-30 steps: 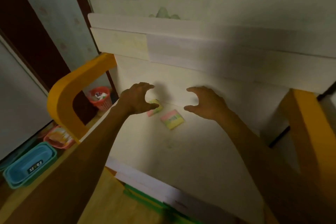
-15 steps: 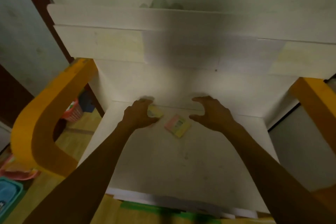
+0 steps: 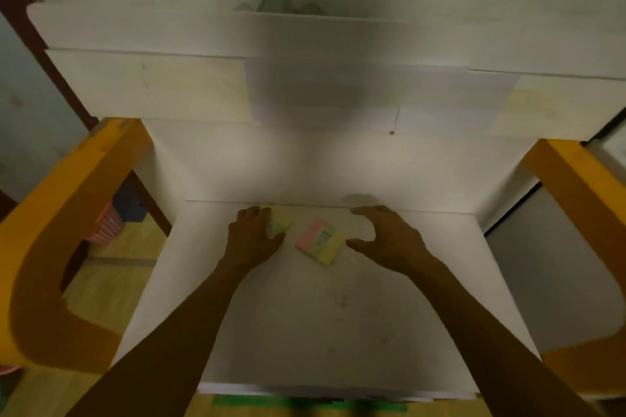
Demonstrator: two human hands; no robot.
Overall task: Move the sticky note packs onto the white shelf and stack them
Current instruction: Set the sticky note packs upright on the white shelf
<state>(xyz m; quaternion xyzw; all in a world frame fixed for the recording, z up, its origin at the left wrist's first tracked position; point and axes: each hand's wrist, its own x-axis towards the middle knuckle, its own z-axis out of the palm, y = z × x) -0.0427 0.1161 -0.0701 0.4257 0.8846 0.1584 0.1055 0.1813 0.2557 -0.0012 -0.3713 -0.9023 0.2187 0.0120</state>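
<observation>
Both packs lie on the shelf [image 3: 338, 332] near its back edge, side by side, unstacked. Left hand [image 3: 252, 237] grips the left pack [image 3: 280, 224]. Right hand [image 3: 389, 237] hovers beside the right pack [image 3: 320, 242], fingers curved, holding nothing. Stacking remains.

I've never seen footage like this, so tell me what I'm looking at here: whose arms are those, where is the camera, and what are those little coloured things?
There is no machine here: a person wears a wide-angle camera on the head, looking forward and down, so the two arms are their own. They reach over a white shelf with orange side supports. Two sticky note packs lie side by side on it, not yet stacked. The left hand rests on the left pack, fingers curled over it and hiding part of it. The right pack, pink, green and yellow, lies free. The right hand hovers just beside it, fingers curved and spread, holding nothing.
</observation>
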